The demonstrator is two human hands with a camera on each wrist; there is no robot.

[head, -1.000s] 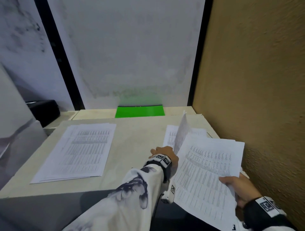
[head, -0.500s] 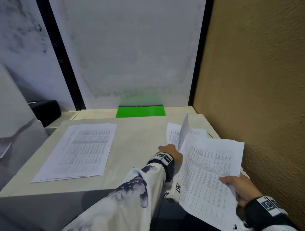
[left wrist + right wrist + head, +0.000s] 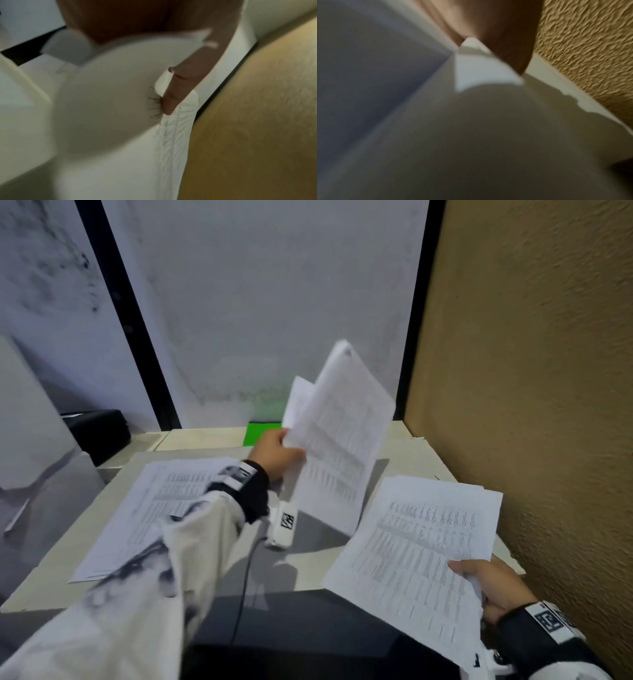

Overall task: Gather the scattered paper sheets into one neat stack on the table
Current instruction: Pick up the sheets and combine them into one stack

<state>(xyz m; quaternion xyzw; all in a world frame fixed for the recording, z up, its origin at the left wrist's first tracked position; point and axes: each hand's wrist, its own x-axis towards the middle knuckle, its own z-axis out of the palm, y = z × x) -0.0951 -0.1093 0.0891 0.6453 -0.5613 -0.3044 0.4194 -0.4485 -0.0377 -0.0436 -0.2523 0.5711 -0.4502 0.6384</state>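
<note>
My left hand [image 3: 279, 455] pinches a few printed sheets [image 3: 337, 440] by their left edge and holds them raised and tilted above the table's middle. In the left wrist view a finger [image 3: 173, 97] presses into the curled paper [image 3: 106, 105]. My right hand [image 3: 493, 587] grips a fanned bundle of printed sheets [image 3: 418, 553] at its near right corner, held over the table's right front edge. The right wrist view shows the bundle's blank underside [image 3: 488, 128] beneath the hand. Another pile of sheets [image 3: 147, 508] lies flat on the left of the table [image 3: 404, 460], partly behind my sleeve.
A textured brown wall [image 3: 531, 371] runs close along the table's right side. A green folder [image 3: 262, 433] lies at the back centre. A black box [image 3: 97, 433] sits off the table's back left corner. A white-grey wall stands behind.
My left hand has lifted the sheets off the right part of the table and swung them up and leftwards. The right hand keeps the same bundle, now a little lower and to the right.
</note>
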